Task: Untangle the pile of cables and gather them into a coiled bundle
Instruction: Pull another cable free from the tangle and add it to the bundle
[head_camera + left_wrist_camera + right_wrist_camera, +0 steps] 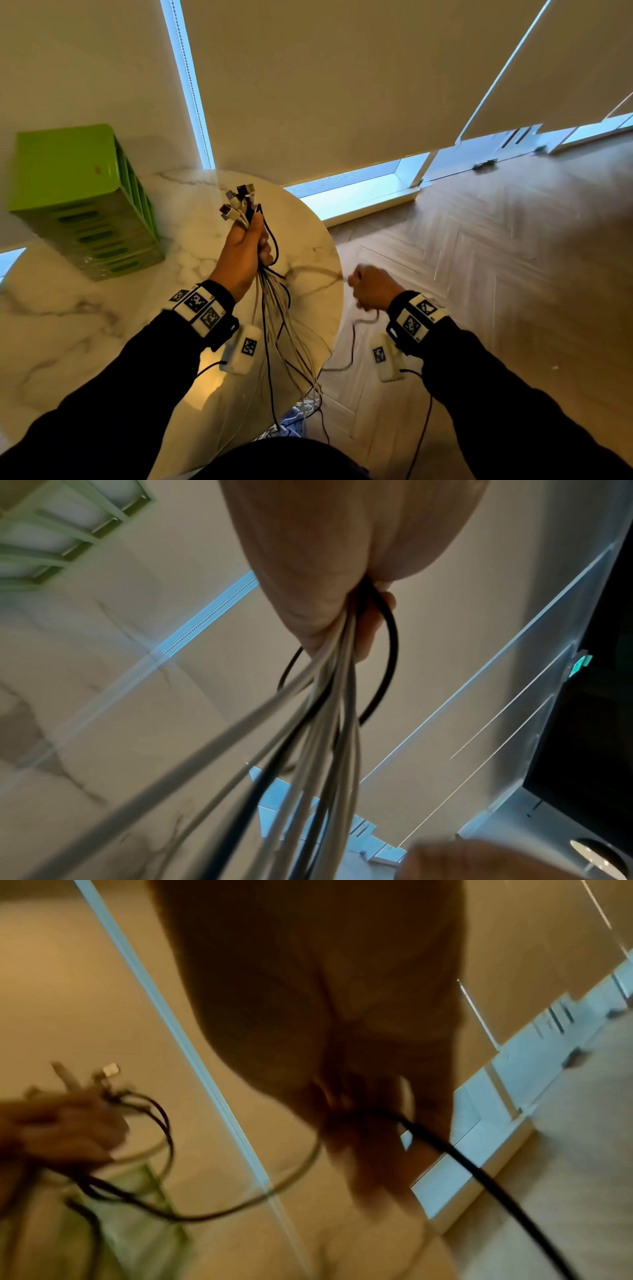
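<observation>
Above the marble tabletop, my left hand is raised with its fingers curled tight round a bunch of cables. Their plugs stick up out of the top of my fist, a mix of white and black USB ends fanned out above my thumb. Below my fist the cables hang down in a loose sheaf of white, grey and black strands, past the tabletop's edge toward the floor, where their lower ends lie in a small heap near my body. One black cable makes a loop just to the right of my knuckles; the left wrist view shows that loop curving out from under my fingers.

Off to the right of that hand, and lower, my right hand is closed in a fist over the wooden floor, beyond the tabletop's rim. It grips a single cable, which trails down and back toward the hanging sheaf. In the right wrist view a dark cable runs out from under my curled fingers, though the picture is blurred.

To the left of my left hand, a green plastic drawer unit stands on the tabletop.
</observation>
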{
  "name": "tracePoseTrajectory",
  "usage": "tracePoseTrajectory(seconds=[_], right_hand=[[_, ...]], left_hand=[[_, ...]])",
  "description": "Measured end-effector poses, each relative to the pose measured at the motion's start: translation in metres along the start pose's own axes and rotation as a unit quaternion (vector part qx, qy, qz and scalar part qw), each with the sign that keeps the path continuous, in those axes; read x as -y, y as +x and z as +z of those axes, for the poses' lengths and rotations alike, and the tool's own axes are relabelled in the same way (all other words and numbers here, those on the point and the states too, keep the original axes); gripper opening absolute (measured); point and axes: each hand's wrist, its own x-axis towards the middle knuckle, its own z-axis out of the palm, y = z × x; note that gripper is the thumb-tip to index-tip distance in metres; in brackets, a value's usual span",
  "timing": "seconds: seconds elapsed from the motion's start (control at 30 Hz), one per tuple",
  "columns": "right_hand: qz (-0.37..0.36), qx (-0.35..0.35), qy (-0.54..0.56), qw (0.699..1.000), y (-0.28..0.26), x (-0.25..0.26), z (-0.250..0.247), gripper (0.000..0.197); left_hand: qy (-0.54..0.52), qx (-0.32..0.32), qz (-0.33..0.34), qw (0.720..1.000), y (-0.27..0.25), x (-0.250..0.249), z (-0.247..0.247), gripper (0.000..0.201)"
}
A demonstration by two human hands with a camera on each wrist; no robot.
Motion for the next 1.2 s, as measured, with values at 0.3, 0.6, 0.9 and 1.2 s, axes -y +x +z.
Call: tracePoseTrajectory(seconds=[0.3,0.6,0.9,1.2], right_hand=[[-0.269,0.101,0.083,0.954,-0.030,0.042,0.036,0.074],[-0.353,-0.109,-0.082,0.926,-0.029,0.060,0.048,0.028],[0.093,0.127,-0.255,0.954,0.016,-0.041,0.034,0.044],[-0.268,0.107,0.050,0.956,-0.023,0.058,0.041,0.070]], left_hand=[[-0.062,0.064,-0.014,0.996,-0.011,-0.007,0.004,0.035],[0.052,0.041,0.035,0.997,-0.005,-0.004,-0.003,0.029],[-0.056,0.024,-0.007,0.998,0.001,-0.002,-0.025,0.033],[-0.051,0.092,-0.019,0.994,-0.006,-0.008,-0.010,0.037]])
